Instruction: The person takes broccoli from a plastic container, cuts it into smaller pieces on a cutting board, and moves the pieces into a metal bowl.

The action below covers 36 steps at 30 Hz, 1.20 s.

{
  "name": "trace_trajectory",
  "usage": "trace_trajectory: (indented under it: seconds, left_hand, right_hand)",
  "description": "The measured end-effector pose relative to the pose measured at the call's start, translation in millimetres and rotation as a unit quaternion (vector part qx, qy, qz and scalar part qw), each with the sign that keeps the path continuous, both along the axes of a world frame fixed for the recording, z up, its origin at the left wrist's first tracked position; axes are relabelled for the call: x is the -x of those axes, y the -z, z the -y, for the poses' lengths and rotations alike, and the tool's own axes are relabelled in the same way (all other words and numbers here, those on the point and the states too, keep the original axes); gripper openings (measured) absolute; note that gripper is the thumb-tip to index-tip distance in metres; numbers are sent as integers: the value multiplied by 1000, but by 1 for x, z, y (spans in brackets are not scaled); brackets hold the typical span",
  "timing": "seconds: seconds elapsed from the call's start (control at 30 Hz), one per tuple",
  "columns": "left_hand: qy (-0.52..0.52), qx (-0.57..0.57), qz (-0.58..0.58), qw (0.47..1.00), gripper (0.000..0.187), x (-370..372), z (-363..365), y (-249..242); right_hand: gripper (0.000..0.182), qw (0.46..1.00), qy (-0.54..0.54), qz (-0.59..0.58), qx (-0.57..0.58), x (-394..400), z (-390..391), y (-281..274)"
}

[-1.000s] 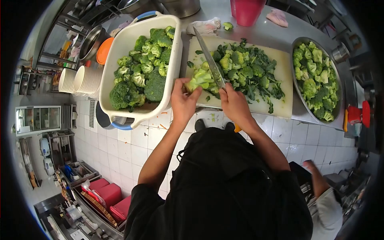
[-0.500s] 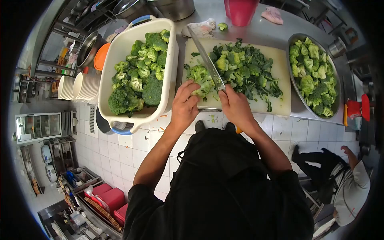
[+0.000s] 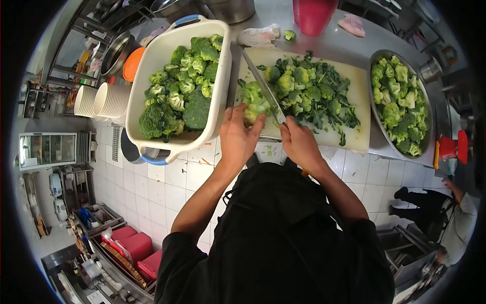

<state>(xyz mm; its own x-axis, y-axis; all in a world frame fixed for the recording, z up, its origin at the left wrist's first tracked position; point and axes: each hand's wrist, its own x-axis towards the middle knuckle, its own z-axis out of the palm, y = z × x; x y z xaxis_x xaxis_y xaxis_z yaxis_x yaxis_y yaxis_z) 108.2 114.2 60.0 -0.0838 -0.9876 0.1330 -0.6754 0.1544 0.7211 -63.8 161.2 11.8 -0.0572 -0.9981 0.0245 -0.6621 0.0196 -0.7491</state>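
My right hand is closed around the handle of a long knife, whose blade slants up and left over the white cutting board. Left of the blade lies a pale green broccoli piece, gripped by the fingers of my left hand near the board's front edge. Right of the blade, cut broccoli florets and dark leaves are heaped on the board. A cream tub holding broccoli stands to the left. On the right, an oval metal tray is filled with florets.
Behind the board are a crumpled cloth, a loose floret and a red bucket. Stacked white containers stand left of the tub. Another person is at the lower right, beyond the counter's front edge.
My left hand has turned, its thumb now spread along the broccoli's near right side. The knife stays in my right hand. The other person has shifted right, and the whole view has moved slightly.
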Motion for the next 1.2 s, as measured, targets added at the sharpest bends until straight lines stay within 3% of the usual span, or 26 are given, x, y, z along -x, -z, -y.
trace_trajectory:
  seconds: [0.03, 0.13, 0.33, 0.57, 0.67, 0.77, 0.83, 1.03, 1.2]
  left_hand:
    - [11, -22, -16, 1000, 38, 2, 1, -5]
    - [105, 123, 15, 987, 39, -4, 11, 4]
    - [150, 115, 44, 981, 43, -3, 16, 5]
    - [131, 95, 48, 986, 44, -1, 16, 1]
    - [132, 95, 48, 986, 44, -1, 19, 2]
    - [132, 96, 50, 985, 43, 0, 17, 4]
    - [125, 93, 53, 986, 42, 0, 15, 3]
    - [41, 46, -53, 997, 41, 1, 18, 12]
    - [-9, 40, -36, 999, 41, 2, 27, 14]
  right_hand:
    - [18, 1000, 5, -1, 14, 2, 0, 2]
    - [19, 999, 16, 11, 35, 7, 3, -10]
    - [20, 997, 42, -13, 61, -2, 18, -10]
    - [21, 994, 79, 1, 73, 0, 24, -47]
    - [21, 993, 95, -18, 63, -6, 24, -40]
    - [20, 995, 53, -73, 28, -8, 25, 0]
    - [20, 996, 62, -63, 34, -5, 31, -9]
    - [20, 992, 105, -47, 53, 20, 57, -11]
    - [18, 992, 125, -14, 27, 12, 50, -44]
